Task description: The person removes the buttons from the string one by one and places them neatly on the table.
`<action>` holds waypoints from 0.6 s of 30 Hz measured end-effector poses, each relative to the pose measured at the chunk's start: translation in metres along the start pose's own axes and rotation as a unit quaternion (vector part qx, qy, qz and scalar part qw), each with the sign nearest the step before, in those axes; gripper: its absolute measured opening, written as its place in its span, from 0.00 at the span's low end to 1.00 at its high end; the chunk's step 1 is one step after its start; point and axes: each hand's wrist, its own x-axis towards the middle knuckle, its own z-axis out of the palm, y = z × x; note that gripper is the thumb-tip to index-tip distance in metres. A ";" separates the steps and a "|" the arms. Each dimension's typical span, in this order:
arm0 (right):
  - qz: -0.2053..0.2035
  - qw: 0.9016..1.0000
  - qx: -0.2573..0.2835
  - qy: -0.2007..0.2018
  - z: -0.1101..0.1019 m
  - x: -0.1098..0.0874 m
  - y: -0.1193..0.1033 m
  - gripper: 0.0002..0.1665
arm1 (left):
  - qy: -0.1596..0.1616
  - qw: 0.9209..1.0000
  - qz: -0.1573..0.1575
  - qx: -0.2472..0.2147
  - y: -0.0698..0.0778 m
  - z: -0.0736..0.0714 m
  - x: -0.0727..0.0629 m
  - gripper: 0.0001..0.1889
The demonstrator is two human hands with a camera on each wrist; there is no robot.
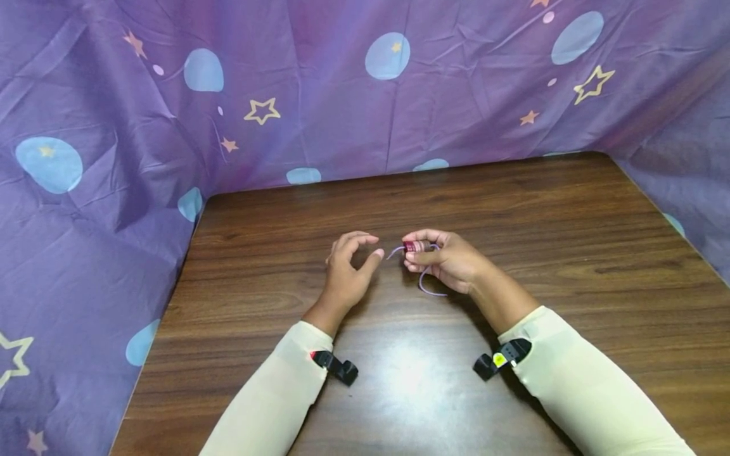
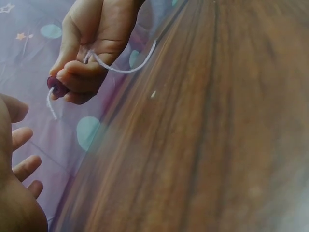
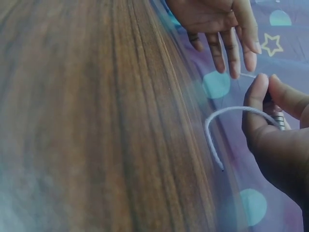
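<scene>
My right hand [image 1: 456, 263] pinches a small dark red cylinder [image 1: 414, 246] with paler bands, thumb on the near side and fingers on the far side. A thin pale purple cord [image 1: 422, 280] runs through it. One short end of the cord pokes out towards the left; the longer tail loops down below the right hand. In the left wrist view, the cord comes out of the middle of the cylinder's round, dark red end [image 2: 57, 87]. My left hand [image 1: 346, 272] holds nothing, its thumb and fingers spread apart just left of the short cord end.
Both hands are over a brown wood-grain table [image 1: 274, 354]. Behind it and along its sides hangs a purple curtain [image 1: 325, 88] with stars and blue ovals. A black strap-mounted camera [image 1: 336, 367] sits on the left sleeve, another [image 1: 502, 359] on the right.
</scene>
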 end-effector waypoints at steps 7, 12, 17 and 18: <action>-0.006 1.000 0.022 -0.002 0.000 -0.002 -0.001 0.28 | 0.001 1.000 0.005 -0.003 0.000 0.002 -0.003 0.15; -0.014 1.000 0.022 -0.006 0.002 -0.002 -0.001 0.28 | 0.000 1.000 0.001 -0.007 0.000 0.001 -0.003 0.15; -0.022 1.000 0.012 -0.001 0.005 -0.004 0.000 0.26 | 0.002 1.000 0.005 -0.007 -0.001 0.001 -0.002 0.14; -0.024 1.000 0.008 0.003 0.005 -0.004 0.000 0.26 | 0.002 1.000 0.007 -0.008 -0.002 0.001 -0.002 0.14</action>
